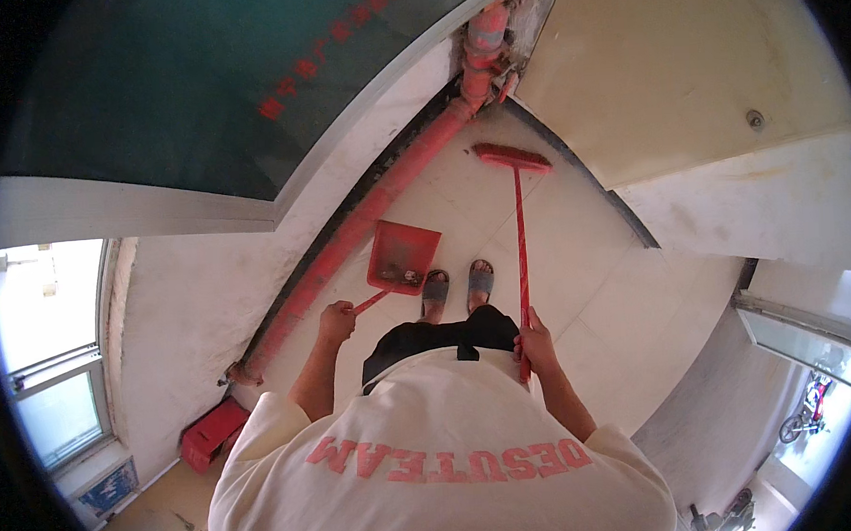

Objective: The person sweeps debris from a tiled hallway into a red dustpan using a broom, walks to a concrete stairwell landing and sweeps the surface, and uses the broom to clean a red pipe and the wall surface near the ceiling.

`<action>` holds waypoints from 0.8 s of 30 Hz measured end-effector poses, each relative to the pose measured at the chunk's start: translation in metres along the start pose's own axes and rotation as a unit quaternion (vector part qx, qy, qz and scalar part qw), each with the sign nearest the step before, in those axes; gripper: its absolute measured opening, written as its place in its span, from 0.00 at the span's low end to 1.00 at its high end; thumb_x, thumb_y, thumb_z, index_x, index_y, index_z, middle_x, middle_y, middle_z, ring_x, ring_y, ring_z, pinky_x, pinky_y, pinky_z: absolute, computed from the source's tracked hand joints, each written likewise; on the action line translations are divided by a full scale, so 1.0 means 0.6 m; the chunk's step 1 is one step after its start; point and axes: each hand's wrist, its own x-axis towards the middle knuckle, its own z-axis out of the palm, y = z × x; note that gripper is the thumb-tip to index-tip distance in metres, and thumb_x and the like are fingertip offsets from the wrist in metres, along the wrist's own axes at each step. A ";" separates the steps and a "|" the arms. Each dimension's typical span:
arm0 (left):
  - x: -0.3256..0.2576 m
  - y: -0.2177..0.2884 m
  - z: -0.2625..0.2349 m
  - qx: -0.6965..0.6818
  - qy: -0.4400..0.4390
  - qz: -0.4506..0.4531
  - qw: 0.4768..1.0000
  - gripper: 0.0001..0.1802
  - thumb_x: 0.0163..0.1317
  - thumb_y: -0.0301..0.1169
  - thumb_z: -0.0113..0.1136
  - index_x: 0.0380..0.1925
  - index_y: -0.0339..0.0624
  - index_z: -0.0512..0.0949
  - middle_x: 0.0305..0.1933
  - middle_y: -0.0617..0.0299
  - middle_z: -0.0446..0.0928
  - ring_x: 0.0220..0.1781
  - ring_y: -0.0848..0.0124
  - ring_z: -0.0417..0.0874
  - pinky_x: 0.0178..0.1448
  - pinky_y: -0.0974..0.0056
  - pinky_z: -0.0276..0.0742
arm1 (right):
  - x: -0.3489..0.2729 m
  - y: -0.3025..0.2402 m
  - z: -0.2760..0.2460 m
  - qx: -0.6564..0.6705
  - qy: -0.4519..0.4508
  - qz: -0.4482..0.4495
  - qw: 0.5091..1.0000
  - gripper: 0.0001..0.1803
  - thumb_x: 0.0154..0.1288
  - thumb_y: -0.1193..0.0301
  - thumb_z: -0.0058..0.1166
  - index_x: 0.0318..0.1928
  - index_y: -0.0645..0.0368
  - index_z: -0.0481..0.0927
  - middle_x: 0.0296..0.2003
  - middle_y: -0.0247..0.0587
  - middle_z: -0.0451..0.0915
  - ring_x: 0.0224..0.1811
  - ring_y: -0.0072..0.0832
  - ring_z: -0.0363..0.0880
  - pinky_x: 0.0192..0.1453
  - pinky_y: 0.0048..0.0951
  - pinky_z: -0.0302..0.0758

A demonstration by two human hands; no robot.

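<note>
My left hand (337,322) is closed round the handle of a red dustpan (393,251). The pan lies just ahead of my left foot, with some dark and pale debris near its back edge. Wrapped round a long red broom handle is my right hand (535,342). That broom (513,157) reaches away from me, its wide red bristle head on the floor near the far corner. My feet, in grey slippers (480,278), stand between the two tools.
A thick red pipe (348,226) runs along the left wall and rises at the corner. Above it hangs a dark green board (171,96). A beige panel (683,64) covers the right wall. A red box (213,433) sits at the lower left, below a window (54,348).
</note>
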 end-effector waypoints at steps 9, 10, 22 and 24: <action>0.030 0.019 0.016 0.194 -0.040 0.092 0.976 0.17 0.51 0.30 0.56 0.41 0.47 0.85 0.44 0.46 0.83 0.48 0.50 0.84 0.55 0.53 0.79 | 0.133 -0.115 0.171 -0.246 0.085 -0.074 0.963 0.40 0.65 0.71 0.43 0.76 0.51 0.43 0.28 0.55 0.81 0.18 0.43 0.79 0.19 0.41 0.75; 0.032 0.020 0.019 0.200 -0.027 0.105 0.974 0.17 0.51 0.30 0.56 0.41 0.47 0.85 0.44 0.46 0.83 0.48 0.50 0.84 0.55 0.53 0.79 | 0.138 -0.120 0.186 -0.250 0.085 -0.087 0.961 0.41 0.65 0.71 0.43 0.76 0.52 0.41 0.29 0.56 0.81 0.18 0.43 0.79 0.19 0.40 0.76; 0.049 -0.021 0.013 0.193 0.000 0.134 0.972 0.19 0.49 0.31 0.58 0.44 0.49 0.85 0.45 0.48 0.83 0.50 0.50 0.83 0.56 0.53 0.78 | 0.142 -0.137 0.268 -0.171 0.069 -0.059 0.981 0.44 0.59 0.76 0.43 0.76 0.52 0.44 0.28 0.54 0.80 0.18 0.39 0.80 0.19 0.40 0.76; 0.051 -0.008 0.013 0.194 -0.020 0.144 0.970 0.19 0.50 0.31 0.58 0.45 0.50 0.84 0.45 0.46 0.83 0.49 0.49 0.83 0.56 0.52 0.78 | 0.159 -0.166 0.296 -0.132 0.086 -0.071 0.985 0.43 0.59 0.76 0.44 0.75 0.53 0.45 0.27 0.54 0.80 0.18 0.39 0.80 0.18 0.40 0.75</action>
